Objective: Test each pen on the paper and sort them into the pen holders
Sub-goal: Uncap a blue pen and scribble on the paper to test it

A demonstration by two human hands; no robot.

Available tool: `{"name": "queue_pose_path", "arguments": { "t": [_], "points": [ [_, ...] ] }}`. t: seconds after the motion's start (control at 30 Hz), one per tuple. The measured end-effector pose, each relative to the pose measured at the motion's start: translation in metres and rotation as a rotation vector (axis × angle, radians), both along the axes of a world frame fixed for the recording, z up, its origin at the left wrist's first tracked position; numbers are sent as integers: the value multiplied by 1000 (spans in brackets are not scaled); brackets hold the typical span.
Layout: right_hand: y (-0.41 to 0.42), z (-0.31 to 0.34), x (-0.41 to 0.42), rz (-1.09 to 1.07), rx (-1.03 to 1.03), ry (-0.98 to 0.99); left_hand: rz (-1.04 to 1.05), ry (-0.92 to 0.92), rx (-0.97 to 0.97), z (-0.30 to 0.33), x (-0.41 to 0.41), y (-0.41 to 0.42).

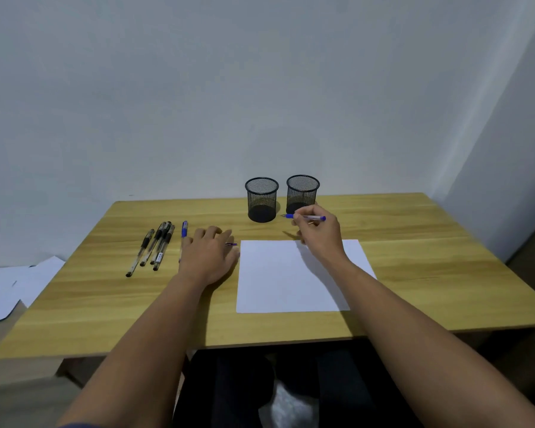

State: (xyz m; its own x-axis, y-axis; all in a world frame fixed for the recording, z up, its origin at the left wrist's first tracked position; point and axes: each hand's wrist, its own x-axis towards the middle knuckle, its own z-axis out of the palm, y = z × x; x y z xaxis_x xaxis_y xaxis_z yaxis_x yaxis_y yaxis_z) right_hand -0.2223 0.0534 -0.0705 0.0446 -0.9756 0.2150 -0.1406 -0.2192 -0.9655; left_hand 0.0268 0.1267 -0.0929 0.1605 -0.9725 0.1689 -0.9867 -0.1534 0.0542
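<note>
Blue ink is in play first: the right hand (317, 231) pinches a blue pen (306, 217) held nearly level, its tip pointing left toward the two mesh holders (261, 199), just beyond the far edge of the paper (291, 279). Both holders look empty, and the sheet shows no marks I can make out, so by my reading the sorting has hardly begun and this pen may be the first to be tried. The left hand (209, 257) lies palm down on the tabletop (414, 257) just left of the paper, fingers loosely spread; a thin pen tip (231, 244) pokes out by its fingers, but whether that hand's grip has hold of it I cannot tell. Left of that hand lies another blue pen (184, 230), and further left a cluster of black pens (155, 248), all waiting to be tested and dropped in a holder.
</note>
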Motion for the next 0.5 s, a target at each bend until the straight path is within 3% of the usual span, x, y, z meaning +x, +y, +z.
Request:
{"name": "queue_pose_path", "arguments": {
  "t": [0.1, 0.2, 0.3, 0.5],
  "points": [
    [8, -21, 6, -4, -88, 88, -69, 18, -104, -5, 0, 12],
    [21, -38, 5, -15, -215, 437, -165, 44, -145, -11, -3, 20],
    [29, -50, 3, -5, -301, 748, -195, 61, -66, -16, -11, 20],
    [28, -51, 4, 111, -336, 815, -172, 45, 66, -17, -16, 10]
  ]
}}
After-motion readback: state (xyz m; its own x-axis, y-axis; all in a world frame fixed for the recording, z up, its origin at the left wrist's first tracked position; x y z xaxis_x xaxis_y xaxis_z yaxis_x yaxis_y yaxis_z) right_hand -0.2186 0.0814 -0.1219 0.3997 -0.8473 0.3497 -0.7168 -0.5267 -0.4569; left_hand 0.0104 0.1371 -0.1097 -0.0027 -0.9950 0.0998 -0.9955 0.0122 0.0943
